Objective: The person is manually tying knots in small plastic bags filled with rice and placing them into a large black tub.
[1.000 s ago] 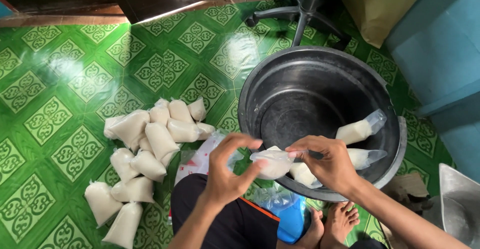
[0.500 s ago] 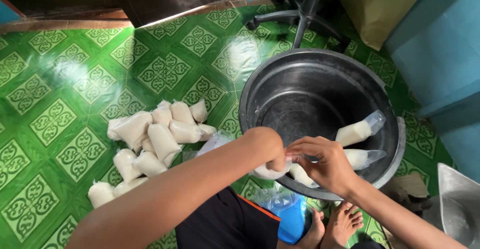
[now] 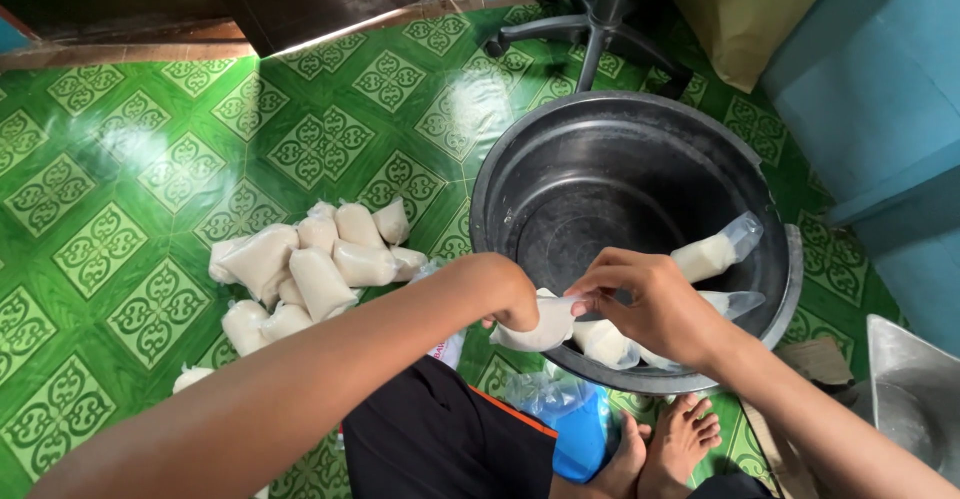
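Note:
Over the near rim of a large dark metal basin (image 3: 500, 174), both my hands hold one small clear plastic bag filled with a milky white liquid (image 3: 542, 326). My left hand (image 3: 505, 291) grips its left end, fingers curled under. My right hand (image 3: 645, 299) pinches the bag's neck. Against the basin's right wall lean two more filled bags, one higher up (image 3: 712, 252) and one lower down (image 3: 732, 304), and another bag (image 3: 605, 342) lies by the near rim under my right hand.
A pile of several filled white bags (image 3: 310, 269) lies on the green patterned tile floor left of the basin. A swivel chair base (image 3: 600, 29) stands behind it. Blue plastic (image 3: 570, 424) and bare feet (image 3: 675, 444) are below the basin; a metal tray (image 3: 910, 399) sits at right.
My left hand has turned over and closed on the bag's end, its forearm swinging across the lower left. My right hand stays at the bag's neck.

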